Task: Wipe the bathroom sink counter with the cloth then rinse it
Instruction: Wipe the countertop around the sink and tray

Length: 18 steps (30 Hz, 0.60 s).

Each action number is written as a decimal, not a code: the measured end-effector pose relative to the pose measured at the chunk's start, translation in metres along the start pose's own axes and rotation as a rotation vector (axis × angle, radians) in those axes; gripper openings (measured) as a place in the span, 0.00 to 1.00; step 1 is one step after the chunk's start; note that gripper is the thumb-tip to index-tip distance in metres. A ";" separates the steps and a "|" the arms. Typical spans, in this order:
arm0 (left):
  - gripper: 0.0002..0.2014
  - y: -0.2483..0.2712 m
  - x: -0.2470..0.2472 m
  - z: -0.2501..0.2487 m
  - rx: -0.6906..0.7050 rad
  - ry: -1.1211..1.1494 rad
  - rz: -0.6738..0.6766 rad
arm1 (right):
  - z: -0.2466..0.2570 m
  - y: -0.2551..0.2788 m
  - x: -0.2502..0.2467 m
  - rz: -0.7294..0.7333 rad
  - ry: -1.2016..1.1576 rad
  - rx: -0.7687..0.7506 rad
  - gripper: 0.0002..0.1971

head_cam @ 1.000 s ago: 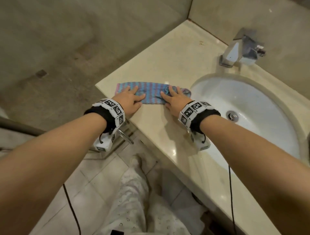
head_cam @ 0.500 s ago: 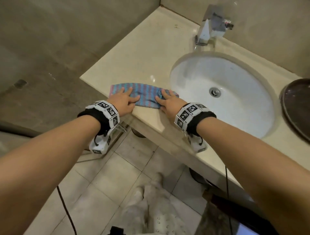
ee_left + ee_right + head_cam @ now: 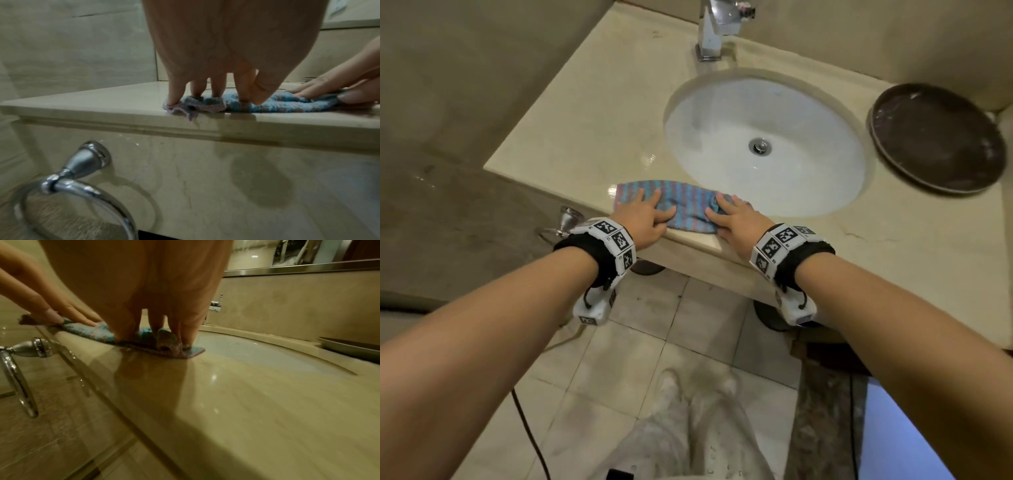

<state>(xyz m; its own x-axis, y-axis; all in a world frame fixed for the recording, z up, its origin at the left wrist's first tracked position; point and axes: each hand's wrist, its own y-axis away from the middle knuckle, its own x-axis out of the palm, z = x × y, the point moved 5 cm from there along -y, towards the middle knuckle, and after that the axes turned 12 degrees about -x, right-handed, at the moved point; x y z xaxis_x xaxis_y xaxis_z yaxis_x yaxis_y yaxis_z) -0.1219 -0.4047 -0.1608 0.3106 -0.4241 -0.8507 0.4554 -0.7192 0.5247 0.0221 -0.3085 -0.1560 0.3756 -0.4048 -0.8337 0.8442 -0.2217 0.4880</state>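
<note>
A blue and pink striped cloth [image 3: 681, 205] lies flat on the beige stone counter [image 3: 592, 113], along its front edge just before the white basin [image 3: 784, 113]. My left hand [image 3: 645, 214] presses the cloth's left end with straight spread fingers. My right hand [image 3: 736, 216] presses its right end the same way. In the left wrist view the left fingertips [image 3: 171, 101] push down on the bunched cloth [image 3: 267, 104]. The right wrist view shows the cloth [image 3: 98, 333] under my right fingertips [image 3: 186, 344], with one corner rolled up. A chrome tap [image 3: 714, 31] stands behind the basin.
A dark round plate [image 3: 935, 137] sits on the counter right of the basin. A chrome towel ring [image 3: 68, 186] hangs on the counter's front face below my left hand. Tiled floor and the person's legs [image 3: 688, 435] lie below.
Both hands have slid the cloth to the right along the counter's front edge, from the left part of the counter to the strip in front of the basin.
</note>
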 end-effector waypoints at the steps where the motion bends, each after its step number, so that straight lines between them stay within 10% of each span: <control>1: 0.23 0.001 0.001 -0.008 0.013 -0.005 0.003 | -0.004 0.008 0.003 -0.002 -0.001 0.007 0.25; 18: 0.23 0.020 0.017 -0.204 0.215 -0.121 0.025 | -0.135 0.147 0.046 -0.073 -0.134 0.175 0.25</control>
<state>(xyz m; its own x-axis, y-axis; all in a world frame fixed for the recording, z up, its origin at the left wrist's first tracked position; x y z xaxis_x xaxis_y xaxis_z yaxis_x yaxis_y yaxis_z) 0.0628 -0.3133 -0.1585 0.2113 -0.4968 -0.8417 0.2567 -0.8027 0.5382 0.2151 -0.2401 -0.1573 0.2521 -0.4935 -0.8324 0.7836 -0.4006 0.4748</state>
